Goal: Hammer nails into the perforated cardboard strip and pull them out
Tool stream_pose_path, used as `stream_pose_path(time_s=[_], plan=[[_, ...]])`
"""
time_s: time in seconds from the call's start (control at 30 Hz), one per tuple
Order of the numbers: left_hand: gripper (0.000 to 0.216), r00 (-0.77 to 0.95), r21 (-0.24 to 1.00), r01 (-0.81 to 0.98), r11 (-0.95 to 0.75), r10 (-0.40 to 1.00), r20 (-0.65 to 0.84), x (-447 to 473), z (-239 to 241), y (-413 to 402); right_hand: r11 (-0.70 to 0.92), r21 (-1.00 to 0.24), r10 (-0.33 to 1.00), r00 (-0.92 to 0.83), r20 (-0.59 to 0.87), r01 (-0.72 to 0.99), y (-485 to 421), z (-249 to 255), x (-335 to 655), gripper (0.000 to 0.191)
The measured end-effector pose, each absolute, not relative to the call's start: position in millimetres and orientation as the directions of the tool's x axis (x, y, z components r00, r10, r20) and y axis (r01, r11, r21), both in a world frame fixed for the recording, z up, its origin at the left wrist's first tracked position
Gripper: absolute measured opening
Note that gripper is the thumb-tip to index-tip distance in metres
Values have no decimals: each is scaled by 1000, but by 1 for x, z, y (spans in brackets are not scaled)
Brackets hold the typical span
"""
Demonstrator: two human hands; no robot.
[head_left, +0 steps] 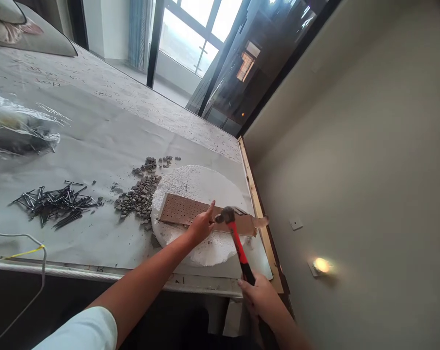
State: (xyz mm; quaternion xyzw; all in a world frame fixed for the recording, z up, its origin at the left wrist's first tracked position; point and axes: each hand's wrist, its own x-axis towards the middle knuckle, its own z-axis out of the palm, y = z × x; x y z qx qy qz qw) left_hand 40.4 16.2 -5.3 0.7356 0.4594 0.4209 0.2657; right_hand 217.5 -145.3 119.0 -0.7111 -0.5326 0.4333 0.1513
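I operate through the head view; both hands are in sight. The right hand is closed around the lower handle of the hammer, which has a red and black grip. The hammer slants up and to the left, and its head overlaps the board in my line of sight; I cannot tell whether the two touch.

The left hand is at the middle of the board, just beside the hammer head. One digit points upward and the others are curled; I cannot tell whether they grip a small item.

The board is brown, long and narrow, with rows of small holes. It lies flat across the foam disc, which is white, with a rough edge. A translucent strip extends from the board's right end.

The disc rests on a pale sheet spread over the bed. Grey gravel is heaped at the disc's left edge. Farther left, apart from the gravel, is a loose pile of dark nails. A clear plastic bag with dark contents lies beyond the nails. A white cable hangs over the near edge.
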Motion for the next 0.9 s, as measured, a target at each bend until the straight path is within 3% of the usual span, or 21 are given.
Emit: stream_pose_path(time_s=[0.3, 0.5, 0.67, 0.8, 0.9], plan=[[85, 230, 786, 445, -429, 903, 363, 41, -6, 17, -378, -665, 908, 115, -404, 644, -151, 112, 210, 24], [84, 231, 787, 443, -430, 903, 363, 41, -7, 17, -301, -623, 952, 195, -234, 722, -151, 113, 209, 25], [84, 234, 774, 482, -412, 911, 339, 41, -5, 16, -349, -622, 925, 152, -348, 701, -150, 111, 206, 19], [85, 260, 773, 463, -433, 901, 348, 40, -4, 15, -314, -618, 946, 178, -273, 721, -150, 109, 208, 22], [85, 250, 770, 463, -438, 898, 361, 39, -4, 15, -335, -613, 933, 161, -322, 715, -151, 108, 208, 19]])
